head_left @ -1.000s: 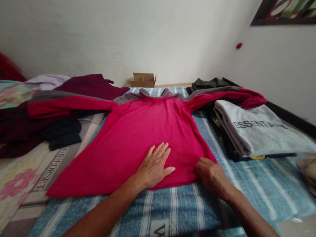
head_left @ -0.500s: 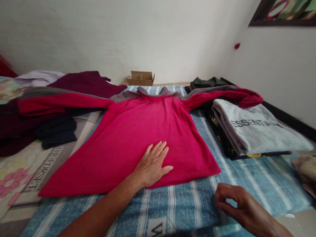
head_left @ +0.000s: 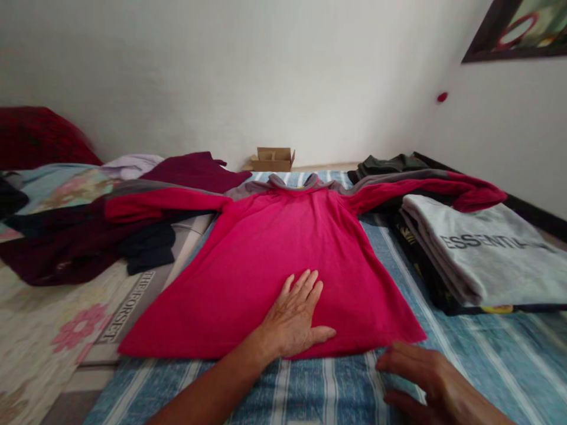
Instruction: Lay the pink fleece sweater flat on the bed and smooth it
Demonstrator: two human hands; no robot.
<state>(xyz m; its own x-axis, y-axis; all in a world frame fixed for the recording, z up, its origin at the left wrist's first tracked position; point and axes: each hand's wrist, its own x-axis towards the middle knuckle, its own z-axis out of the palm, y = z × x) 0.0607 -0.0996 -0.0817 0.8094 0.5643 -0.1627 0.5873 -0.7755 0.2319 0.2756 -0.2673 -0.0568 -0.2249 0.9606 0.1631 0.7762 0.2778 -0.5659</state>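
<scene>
Pale walls close off a room where a blue striped sheet runs back toward a small cardboard box at twelve o'clock. Spread across the middle is a red long-sleeved shirt, collar toward twelve, hem toward six, sleeves reaching just past nine and just short of three, so its longest line runs crosswise. My left hand is the nearer, palm down on the lower front, fingers extended, thumb spread, gripping nothing. My right hand hangs between four and five o'clock, fingers loosely bent and apart from the thumb, with nothing visible in it; from there the shirt's bulk lies at ten, its near corner at twelve. Whether my fingertips touch the hem, I cannot tell. At three o'clock, a folded grey sweatshirt reads "ESSENTIA", its last letters unclear; yellow marks on the black garment beneath are illegible. At eight, "THE FORSET" is printed on a flowered cover.
</scene>
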